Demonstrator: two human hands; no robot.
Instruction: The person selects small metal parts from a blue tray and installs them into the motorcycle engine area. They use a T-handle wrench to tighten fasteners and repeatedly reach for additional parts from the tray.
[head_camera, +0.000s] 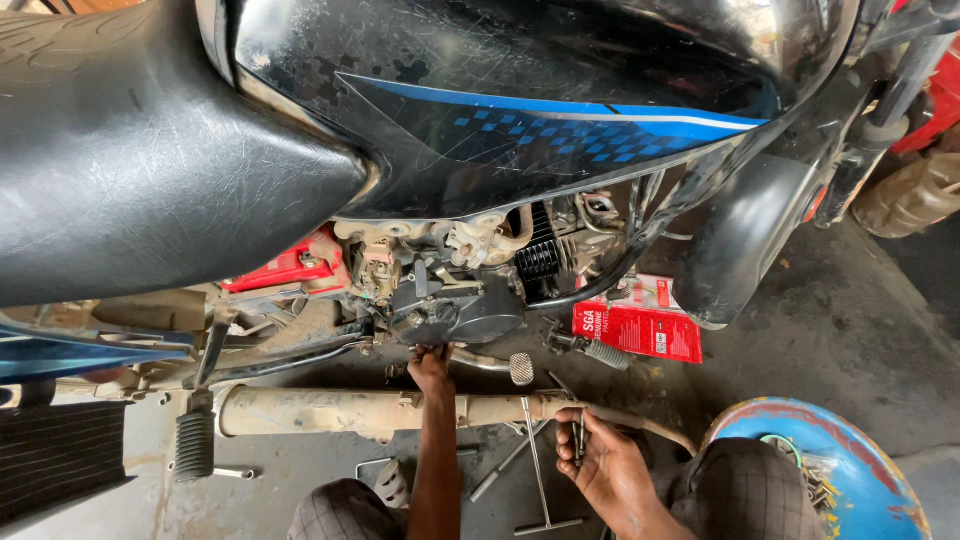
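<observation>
Engine cover (470, 310) at frame centre is where the left hand (432, 365) reaches, its grip hidden; the right hand (605, 465), lower right, pinches slim tools (579, 432) kept ready.

1 motorcycle (500, 120), 1 exhaust pipe (330, 410), 1 red box (640, 325), 1 T-handle wrench (540, 470), 2 hands (520, 415)

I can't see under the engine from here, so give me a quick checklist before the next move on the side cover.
1. Left hand up at the dark engine cover: ok.
2. Right hand holding thin metal tools: ok.
3. T-handle wrench within reach on the floor: ok.
4. Exhaust pipe lies between the person and the cover: not ok.
5. Fastener under the left fingers seated or loose: cannot tell.
</observation>
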